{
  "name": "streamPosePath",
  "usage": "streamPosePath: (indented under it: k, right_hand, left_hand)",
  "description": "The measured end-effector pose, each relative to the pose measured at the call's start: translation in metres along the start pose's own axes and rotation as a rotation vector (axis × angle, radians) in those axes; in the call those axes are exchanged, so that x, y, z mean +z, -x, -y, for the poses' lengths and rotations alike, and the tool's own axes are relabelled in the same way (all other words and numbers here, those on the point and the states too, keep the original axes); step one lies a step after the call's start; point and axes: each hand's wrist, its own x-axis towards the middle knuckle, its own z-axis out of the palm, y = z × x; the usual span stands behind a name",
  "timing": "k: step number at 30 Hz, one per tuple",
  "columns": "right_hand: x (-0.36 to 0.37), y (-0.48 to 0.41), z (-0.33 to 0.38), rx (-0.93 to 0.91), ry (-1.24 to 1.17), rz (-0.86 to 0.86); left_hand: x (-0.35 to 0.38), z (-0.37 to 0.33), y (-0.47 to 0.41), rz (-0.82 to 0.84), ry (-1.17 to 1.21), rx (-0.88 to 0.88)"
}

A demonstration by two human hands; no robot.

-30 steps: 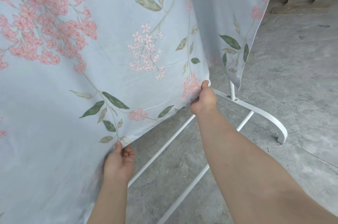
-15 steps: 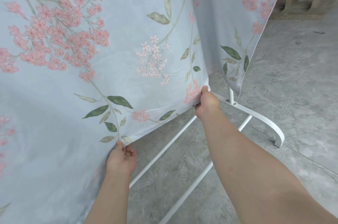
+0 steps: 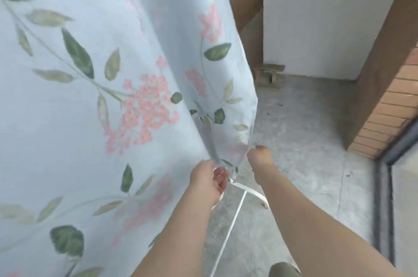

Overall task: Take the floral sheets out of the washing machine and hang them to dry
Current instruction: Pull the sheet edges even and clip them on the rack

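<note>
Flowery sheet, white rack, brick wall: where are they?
flowery sheet (image 3: 144,116): head view, pink flower cluster.
white rack (image 3: 253,191): head view, curved foot.
brick wall (image 3: 389,118): head view, orange bricks at right.

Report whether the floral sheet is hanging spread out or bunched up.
Hanging spread out: the floral sheet drapes as a broad smooth panel, with folds only at its lower corner near the left hand.

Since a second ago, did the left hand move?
Yes. The left hand slid right along the sheet, up close to the rack's white foot.
</note>
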Motion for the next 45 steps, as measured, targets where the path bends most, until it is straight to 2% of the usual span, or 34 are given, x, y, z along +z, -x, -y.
streamPosePath:
  k: [2,3,5,7,12,20,25,30,34,39,42,45]
  right_hand:
    - [-0.021,0.018,0.048,-0.076,-0.074,-0.029]
    - [-0.043,0.036,0.098,-0.117,-0.071,-0.068]
    - [-0.053,0.049,0.121,-0.192,-0.059,-0.075]
    - [-0.083,0.071,0.188,-0.22,-0.057,-0.08]
    - [-0.114,0.091,0.279,-0.18,-0.017,0.052]
    - [-0.107,0.079,0.36,-0.212,-0.003,0.224]
    - [-0.094,0.055,0.399,-0.264,0.026,0.264]
    - [-0.085,0.03,0.438,-0.296,0.042,0.312]
    - [-0.076,-0.001,0.475,-0.341,0.044,0.427]
    - [-0.058,-0.045,0.518,-0.422,0.085,0.596]
    - [-0.045,-0.074,0.546,-0.504,0.177,0.726]
    - [-0.033,-0.092,0.569,-0.557,0.306,0.883]
  left_hand:
    - [0.027,-0.033,0.047,0.085,-0.218,0.152]
    - [0.055,-0.07,0.082,0.099,-0.361,0.257]
    - [0.071,-0.089,0.108,0.115,-0.538,0.443]
    - [0.101,-0.135,0.157,0.129,-0.667,0.587]
    - [0.142,-0.205,0.212,0.076,-0.891,0.84]
    - [0.175,-0.263,0.228,-0.062,-1.129,1.184]
    - [0.192,-0.298,0.221,-0.106,-1.224,1.299]
    - [0.219,-0.334,0.206,-0.234,-1.237,1.369]
    - [0.255,-0.363,0.187,-0.505,-1.273,1.359]
    - [0.29,-0.39,0.159,-0.736,-1.283,1.262]
    - [0.313,-0.401,0.139,-0.953,-1.25,1.189]
    - [0.332,-0.404,0.13,-1.099,-1.183,1.086]
